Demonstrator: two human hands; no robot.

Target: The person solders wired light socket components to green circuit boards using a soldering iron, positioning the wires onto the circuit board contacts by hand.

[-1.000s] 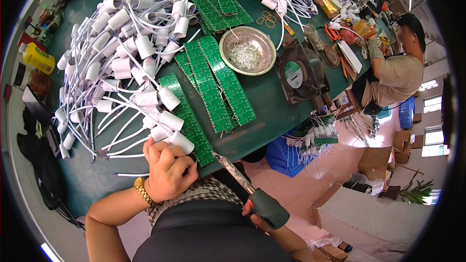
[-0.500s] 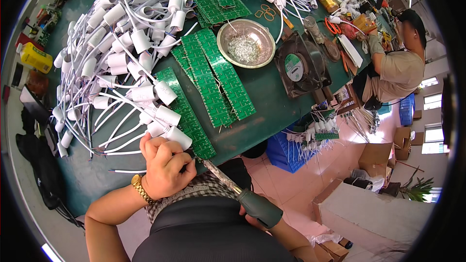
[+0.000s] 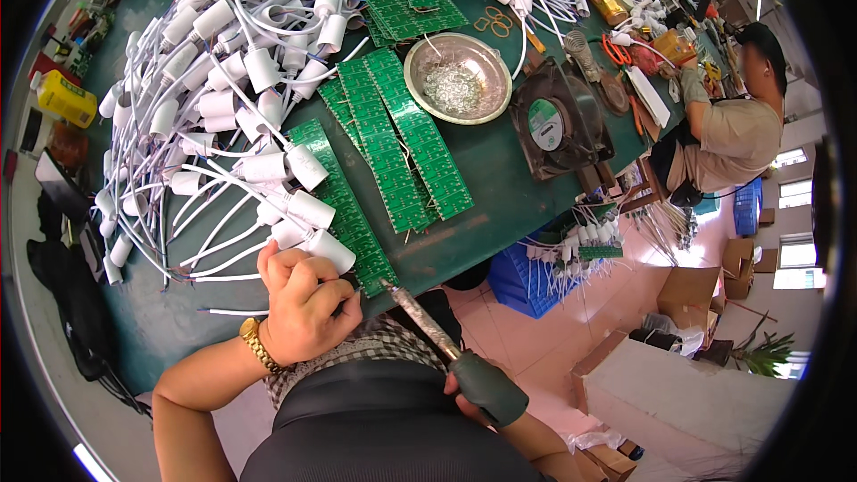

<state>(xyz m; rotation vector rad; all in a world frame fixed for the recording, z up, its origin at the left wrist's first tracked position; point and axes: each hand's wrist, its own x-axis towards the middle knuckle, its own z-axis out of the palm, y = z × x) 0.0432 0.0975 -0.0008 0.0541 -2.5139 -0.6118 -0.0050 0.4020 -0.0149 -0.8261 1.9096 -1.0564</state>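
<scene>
My left hand (image 3: 308, 308), a gold watch (image 3: 259, 345) on its wrist, is closed in a pinch at the near end of a green circuit board strip (image 3: 335, 201). What its fingers hold is hidden. White lamp holders (image 3: 308, 210) with white cables lie along the strip's left side, one right behind my knuckles. My right hand (image 3: 464, 399), partly hidden, grips a soldering iron (image 3: 428, 321) by its dark handle. The iron's tip points at the strip's near right corner; whether it touches cannot be told.
A big heap of lamp holders (image 3: 214, 22) covers the table's left side. More board strips (image 3: 393, 143), a metal bowl (image 3: 458, 80) with shiny bits and a dark fan (image 3: 560, 120) lie beyond. A blue crate (image 3: 527, 278) stands below the edge. Another person (image 3: 732, 125) sits at right.
The soldering iron has shifted to the right, its tip moving away from my left fingers toward the strip's right corner. My left hand stays in nearly the same place.
</scene>
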